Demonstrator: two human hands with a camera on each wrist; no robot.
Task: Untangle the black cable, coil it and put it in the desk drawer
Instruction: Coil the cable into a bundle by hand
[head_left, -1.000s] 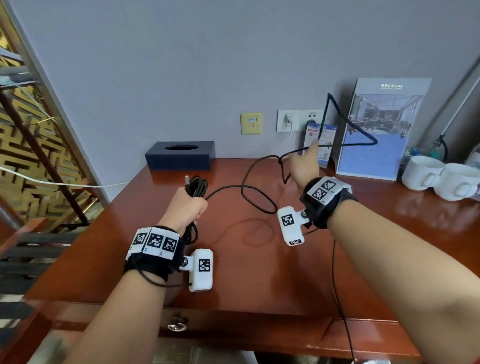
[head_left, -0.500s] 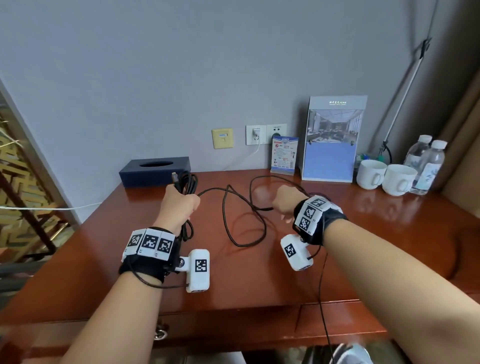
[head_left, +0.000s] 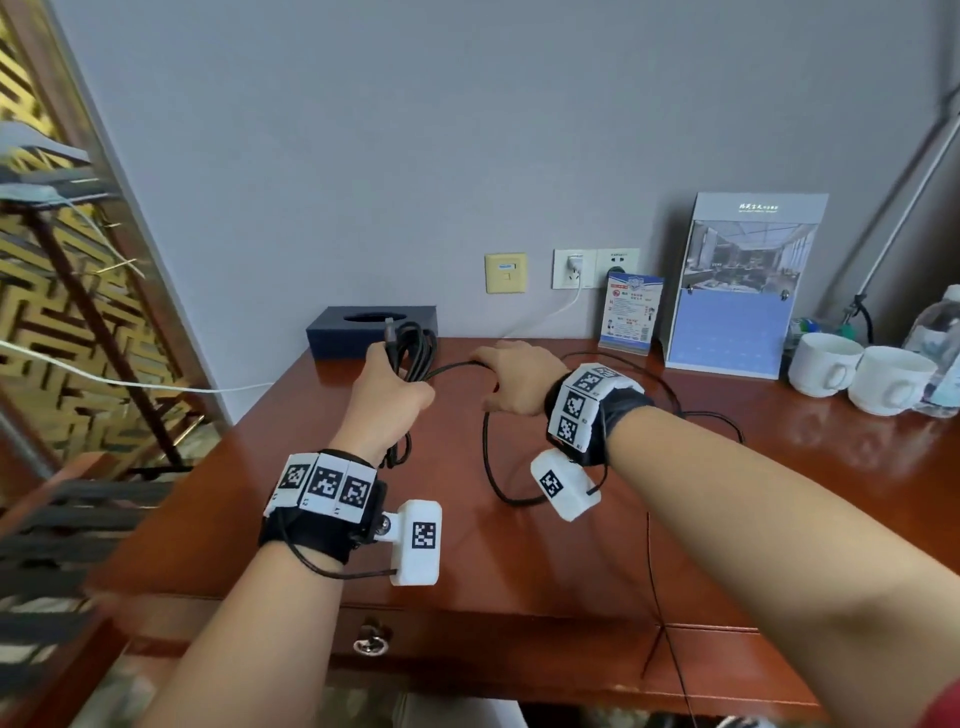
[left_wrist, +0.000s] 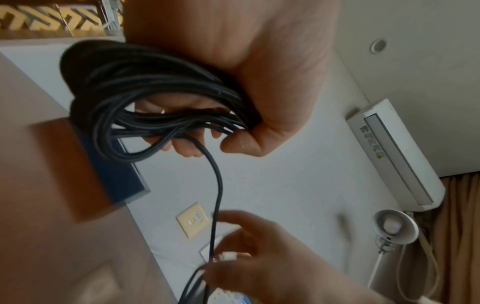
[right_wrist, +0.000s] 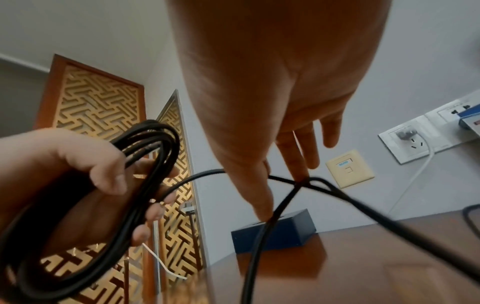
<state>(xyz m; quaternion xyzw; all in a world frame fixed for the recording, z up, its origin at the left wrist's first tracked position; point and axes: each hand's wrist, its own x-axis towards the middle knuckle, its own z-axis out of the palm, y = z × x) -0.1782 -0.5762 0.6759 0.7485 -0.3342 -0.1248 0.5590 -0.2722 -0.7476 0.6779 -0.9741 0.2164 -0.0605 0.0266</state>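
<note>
The glossy reddish-brown wooden desk (head_left: 519, 545) stands against a grey wall, and its drawer (head_left: 467, 631), with a small metal ring pull, sits closed in the front edge. At the back right leans a tall blue-and-grey brochure stand (head_left: 737, 286), with 2 white ceramic cups (head_left: 862, 371) just beside it. At the back left rests a dark blue rectangular tissue box (head_left: 363, 332).

The thin black cable (left_wrist: 155, 98) is partly coiled: several loops are bunched in the left hand (head_left: 387, 400), whose fingers curl tightly round the bundle, held above the desk near the tissue box. From that bundle 1 strand runs across to the right hand (head_left: 514, 379). The rest of the cable lies in loose loops on the desk top, and 1 length hangs over the front edge.

The right hand's fingers (right_wrist: 298, 156) point down, fairly straight, with the strand crossing at the fingertips; whether they pinch it I cannot tell.
</note>
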